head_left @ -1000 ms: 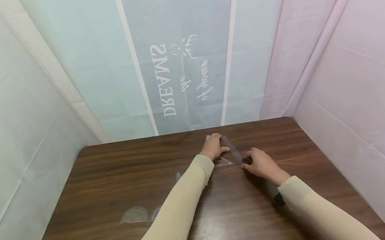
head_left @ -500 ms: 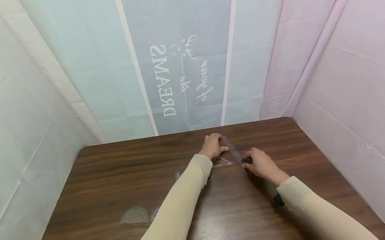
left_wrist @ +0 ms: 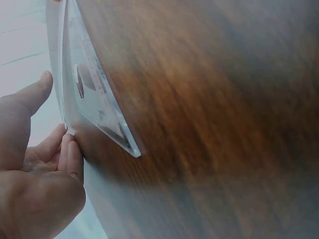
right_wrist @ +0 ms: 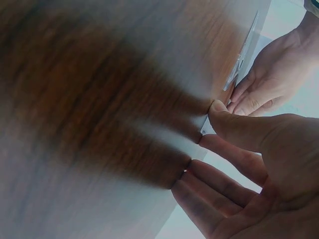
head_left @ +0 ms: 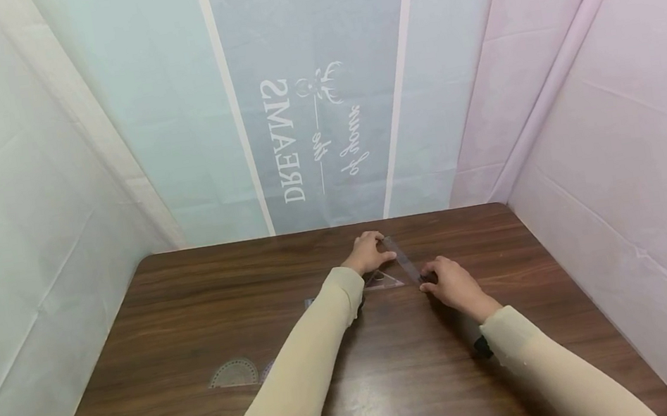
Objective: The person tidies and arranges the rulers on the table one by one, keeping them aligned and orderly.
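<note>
A clear ruler [head_left: 403, 261] lies slanted on the dark wooden table. My left hand [head_left: 368, 254] is at its far end; in the left wrist view the fingertips [left_wrist: 71, 149] touch that end, and the thumb stands out beside the ruler's long edge. At the near end, my right hand [head_left: 454, 285] pinches the ruler between thumb and index finger, with the other fingertips [right_wrist: 185, 174] down on the wood. Just left of the ruler is a clear triangular set square [left_wrist: 94, 94], lying flat and partly covered by the left wrist in the head view.
A clear protractor [head_left: 234, 374] lies toward the table's front left. Beside it, a purplish protractor [head_left: 267, 371] is mostly hidden by the left sleeve. A clear piece with a blue mark [head_left: 310, 303] peeks out behind the left forearm. Fabric walls [head_left: 186, 115] enclose the table.
The left wrist and forearm have shifted slightly left, so a bit more of the set square shows. The ruler and right hand look unmoved.
</note>
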